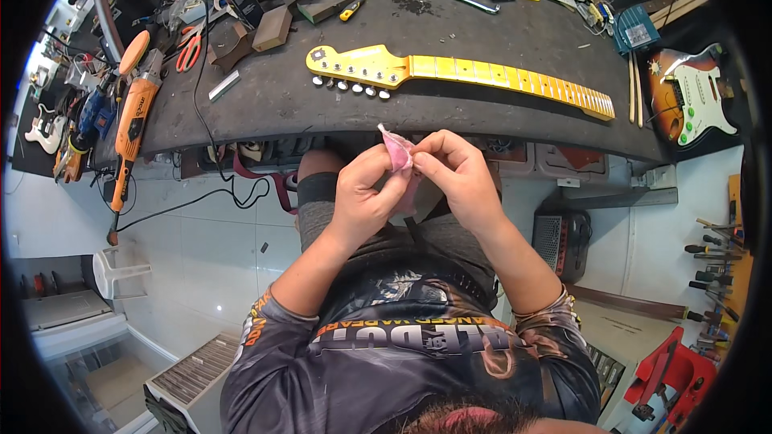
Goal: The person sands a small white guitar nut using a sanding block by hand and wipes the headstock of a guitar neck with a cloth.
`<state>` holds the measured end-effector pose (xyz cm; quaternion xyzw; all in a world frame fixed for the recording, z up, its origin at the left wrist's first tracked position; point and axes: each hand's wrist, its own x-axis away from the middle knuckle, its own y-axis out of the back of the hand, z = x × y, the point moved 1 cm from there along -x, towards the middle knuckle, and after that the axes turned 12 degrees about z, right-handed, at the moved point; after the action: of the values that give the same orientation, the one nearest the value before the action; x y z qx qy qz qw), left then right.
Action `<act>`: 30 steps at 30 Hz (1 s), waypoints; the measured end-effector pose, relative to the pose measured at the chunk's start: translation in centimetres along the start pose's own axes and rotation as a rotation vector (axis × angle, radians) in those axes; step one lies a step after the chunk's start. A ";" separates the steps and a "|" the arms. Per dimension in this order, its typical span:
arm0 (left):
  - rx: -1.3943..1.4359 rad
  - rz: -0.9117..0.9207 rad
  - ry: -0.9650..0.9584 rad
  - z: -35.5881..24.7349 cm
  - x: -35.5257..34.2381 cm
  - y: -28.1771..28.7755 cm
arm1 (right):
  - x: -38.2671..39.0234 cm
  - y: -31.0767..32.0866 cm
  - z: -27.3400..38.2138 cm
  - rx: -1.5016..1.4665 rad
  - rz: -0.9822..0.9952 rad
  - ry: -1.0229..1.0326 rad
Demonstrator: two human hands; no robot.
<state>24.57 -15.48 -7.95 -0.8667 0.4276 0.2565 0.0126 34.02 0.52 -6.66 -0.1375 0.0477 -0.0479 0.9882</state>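
A small pink cloth [397, 151] is pinched between my two hands, just off the front edge of the bench and above my lap. My left hand [364, 190] grips its left side with the fingers curled in. On the other side, my right hand [456, 170] holds the cloth between thumb and fingertips. One pale corner of it sticks up toward the bench. Beyond my hands a yellow guitar neck [498, 76] lies on the dark bench [265, 108], its headstock with metal tuners at the left. Neither hand touches the neck.
An orange power tool [137, 116] with a cord stands at the left bench end. Wood blocks [273, 28], red-handled pliers [189, 50] and a yellow screwdriver [359, 2] lie farther back. To the right rests a sunburst guitar body [687, 96]; a red clamp-like tool [670, 370] is lower right.
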 end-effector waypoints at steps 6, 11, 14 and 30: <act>0.164 -0.033 0.102 -0.2 0.6 -0.6 | 0.7 -0.3 -0.3 -0.162 -0.020 -0.046; 0.576 -0.114 0.266 -1.0 0.2 -1.9 | 1.0 -0.7 -1.3 -0.352 -0.070 0.051; 0.619 -0.094 0.321 -1.1 0.5 -1.8 | 1.3 -0.8 -1.0 -0.126 -0.108 0.104; 1.015 -0.110 0.461 -1.1 1.3 -1.6 | 1.4 -0.5 -0.3 0.849 -0.191 0.441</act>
<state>26.86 -15.67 -7.93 -0.8066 0.4433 -0.1789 0.3477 35.32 -0.19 -6.89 0.2873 0.2195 -0.1818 0.9145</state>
